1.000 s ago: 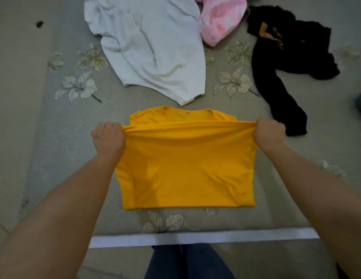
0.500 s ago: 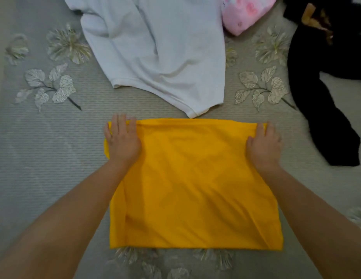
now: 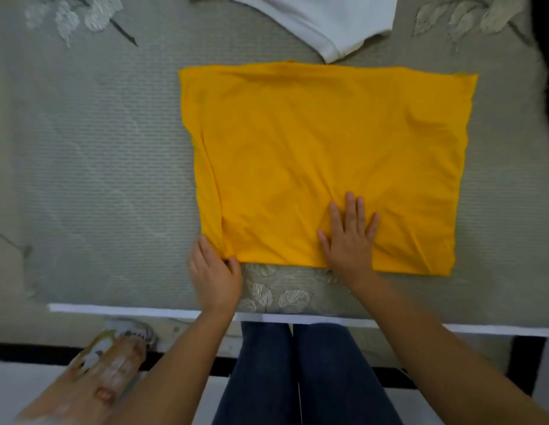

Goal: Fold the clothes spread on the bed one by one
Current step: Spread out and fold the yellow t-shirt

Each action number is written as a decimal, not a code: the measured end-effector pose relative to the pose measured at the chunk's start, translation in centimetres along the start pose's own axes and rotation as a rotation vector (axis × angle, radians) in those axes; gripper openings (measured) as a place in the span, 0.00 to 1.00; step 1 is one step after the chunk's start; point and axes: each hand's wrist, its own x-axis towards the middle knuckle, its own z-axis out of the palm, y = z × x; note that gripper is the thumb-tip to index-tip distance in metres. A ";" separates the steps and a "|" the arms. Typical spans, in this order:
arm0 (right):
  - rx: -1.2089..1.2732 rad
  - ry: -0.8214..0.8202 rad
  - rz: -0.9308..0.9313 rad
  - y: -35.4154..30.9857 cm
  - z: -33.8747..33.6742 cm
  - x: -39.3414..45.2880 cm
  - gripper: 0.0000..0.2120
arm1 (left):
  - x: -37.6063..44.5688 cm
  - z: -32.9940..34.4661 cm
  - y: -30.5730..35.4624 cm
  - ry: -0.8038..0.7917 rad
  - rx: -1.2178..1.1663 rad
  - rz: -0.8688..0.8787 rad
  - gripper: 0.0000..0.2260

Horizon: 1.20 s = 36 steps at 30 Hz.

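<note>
Bare forearms, no sleeves visible; dark blue jeans (image 3: pixel 300 372) on both legs

Left hand (image 3: pixel 214 276) pinches yellow shirt (image 3: pixel 322 154); right hand (image 3: pixel 351 237) presses.

One view only, from the person's head, looking steeply down and forward over the near edge of the bed (image 3: pixel 83 179). It sits close: the yellow shirt (image 3: pixel 328 148) fills the middle of the frame, both forearms reach in from the bottom, and the legs (image 3: pixel 297 378) and the floor show below. The wide lens bends the bed's edge. The far clothes are cut off by the top border.
</note>
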 end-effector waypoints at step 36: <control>0.055 -0.083 0.147 -1.3 1.1 -1.2 0.24 | 3.3 -3.8 -4.8 -0.244 -1.075 -0.229 0.13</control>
